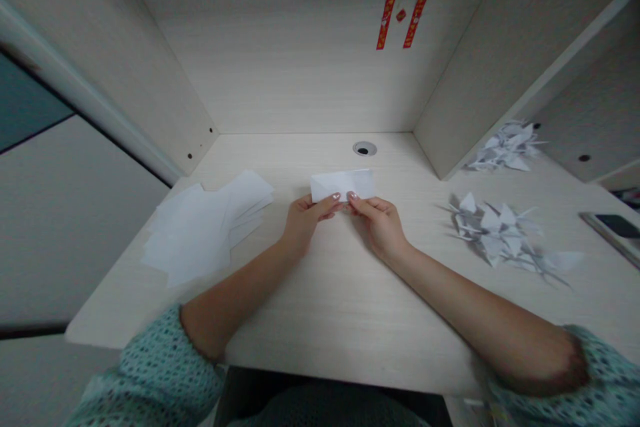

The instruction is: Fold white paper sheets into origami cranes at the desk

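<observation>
My left hand (303,223) and right hand (379,228) are close together near the middle of the desk (320,310), toward its far edge. The fingers (334,199) of both hands are clamped on the near edge of a folded white paper rectangle (343,185), their tips almost meeting. Toward the desk's left edge lies a loose pile of white paper sheets (193,233), well apart from my left hand. Toward the right edge sits a heap of folded paper cranes (495,233), with a smaller heap of cranes (505,148) in the far right corner. A phone (619,227) lies at the right edge. A round cable grommet (365,148) is set near the far edge, just beyond the folded paper
</observation>
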`<state>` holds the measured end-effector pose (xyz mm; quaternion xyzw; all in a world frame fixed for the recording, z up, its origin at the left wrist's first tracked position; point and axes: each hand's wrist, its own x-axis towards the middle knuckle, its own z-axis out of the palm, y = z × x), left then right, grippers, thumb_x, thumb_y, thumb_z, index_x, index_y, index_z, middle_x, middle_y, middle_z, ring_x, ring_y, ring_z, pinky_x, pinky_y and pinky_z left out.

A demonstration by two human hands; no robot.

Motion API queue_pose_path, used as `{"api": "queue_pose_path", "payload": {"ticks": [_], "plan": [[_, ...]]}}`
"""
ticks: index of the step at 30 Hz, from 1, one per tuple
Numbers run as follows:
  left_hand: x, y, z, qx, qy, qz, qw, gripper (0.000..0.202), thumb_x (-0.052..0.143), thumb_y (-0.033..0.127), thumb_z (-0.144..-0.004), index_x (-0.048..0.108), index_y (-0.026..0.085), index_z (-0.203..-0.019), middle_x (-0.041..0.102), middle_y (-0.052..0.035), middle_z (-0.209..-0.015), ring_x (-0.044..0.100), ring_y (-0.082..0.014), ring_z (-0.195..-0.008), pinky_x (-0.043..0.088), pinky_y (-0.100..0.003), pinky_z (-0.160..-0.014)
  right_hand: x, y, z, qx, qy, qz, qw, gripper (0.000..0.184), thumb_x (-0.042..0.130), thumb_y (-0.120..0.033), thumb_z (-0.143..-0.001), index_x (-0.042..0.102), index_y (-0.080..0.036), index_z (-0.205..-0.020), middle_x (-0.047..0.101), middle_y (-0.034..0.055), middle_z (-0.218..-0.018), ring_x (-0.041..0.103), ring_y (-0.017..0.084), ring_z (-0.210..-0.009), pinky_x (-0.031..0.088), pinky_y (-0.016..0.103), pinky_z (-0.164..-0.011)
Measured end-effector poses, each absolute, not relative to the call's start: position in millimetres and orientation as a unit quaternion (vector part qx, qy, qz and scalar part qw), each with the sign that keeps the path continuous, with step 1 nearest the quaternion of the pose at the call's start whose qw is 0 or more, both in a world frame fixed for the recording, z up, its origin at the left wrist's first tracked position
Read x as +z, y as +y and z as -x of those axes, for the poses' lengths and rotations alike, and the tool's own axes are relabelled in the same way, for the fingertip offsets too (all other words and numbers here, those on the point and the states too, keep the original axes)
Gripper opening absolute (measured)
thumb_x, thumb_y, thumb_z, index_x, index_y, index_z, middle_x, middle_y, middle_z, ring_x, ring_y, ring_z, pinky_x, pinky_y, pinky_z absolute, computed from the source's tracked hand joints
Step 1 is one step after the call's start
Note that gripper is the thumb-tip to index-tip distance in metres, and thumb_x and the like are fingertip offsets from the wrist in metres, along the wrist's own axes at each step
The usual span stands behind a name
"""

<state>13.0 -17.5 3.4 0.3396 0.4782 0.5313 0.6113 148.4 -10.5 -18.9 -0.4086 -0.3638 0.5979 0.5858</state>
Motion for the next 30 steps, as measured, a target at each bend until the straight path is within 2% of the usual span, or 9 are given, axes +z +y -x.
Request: {"api": "queue_pose_path", "payload": {"ticks": [8, 13, 21, 27, 30], "plan": [[5, -14, -7, 0.531, 0.475, -0.311, 0.629, 0.031, 0.083, 0.033, -0.056, 0.073, 0.013, -0.078, 0.073, -0.0085, -0.082, 0.067, -0.0164, -0.078, 0.046, -0.028, -0.077, -20, -8, -152, 0.613, -0.398, 0.376, 0.57, 0.027, 0.076, -0.047, -0.066, 0.074, -0.02, -0.062, 0.071, 0.0039, -0.069, 0.057, 0.018, -0.067, 0.043, 0.034, -0.073], [6, -9, -2, 0.527, 0.464, -0.301, 0.645, 0.025, 0.083, 0.029, -0.058, 0.071, 0.013, -0.073, 0.073, -0.0061, -0.079, 0.066, -0.0141, -0.076, 0.045, -0.026, -0.077, -22, -8, -151, 0.625, -0.423, 0.347, 0.557, 0.032, 0.072, -0.052, -0.07, 0.074, -0.02, -0.065, 0.073, 0.0067, -0.074, 0.059, 0.019, -0.071, 0.044, 0.034, -0.071], [1, -1, 8, 0.502, 0.446, -0.319, 0.669, 0.027, 0.081, 0.034, -0.061, 0.069, 0.014, -0.074, 0.072, -0.0053, -0.076, 0.067, -0.0148, -0.075, 0.046, -0.028, -0.079, -24, -9, -153, 0.628, -0.489, 0.314, 0.518, 0.042, 0.06, -0.059, -0.078, 0.074, -0.02, -0.072, 0.073, 0.008, -0.082, 0.063, 0.02, -0.077, 0.046, 0.034, -0.073], [2, 2, 9, 0.512, 0.479, -0.314, 0.64, 0.03, 0.082, 0.037, -0.057, 0.064, 0.015, -0.067, 0.071, -0.0052, -0.076, 0.067, -0.0152, -0.075, 0.047, -0.028, -0.077, -24, -10, -154, 0.624, -0.514, 0.314, 0.497, 0.047, 0.055, -0.062, -0.08, 0.074, -0.019, -0.074, 0.073, 0.0085, -0.083, 0.063, 0.02, -0.079, 0.047, 0.034, -0.077], [2, 4, 11, 0.542, 0.525, -0.333, 0.565, 0.033, 0.081, 0.043, -0.058, 0.065, 0.015, -0.067, 0.071, -0.0059, -0.075, 0.066, -0.0164, -0.075, 0.046, -0.028, -0.073, -23, -9, -153, 0.648, -0.497, 0.296, 0.495, 0.049, 0.05, -0.063, -0.082, 0.074, -0.02, -0.089, 0.072, 0.0086, -0.09, 0.063, 0.019, -0.078, 0.048, 0.034, -0.077]]}}
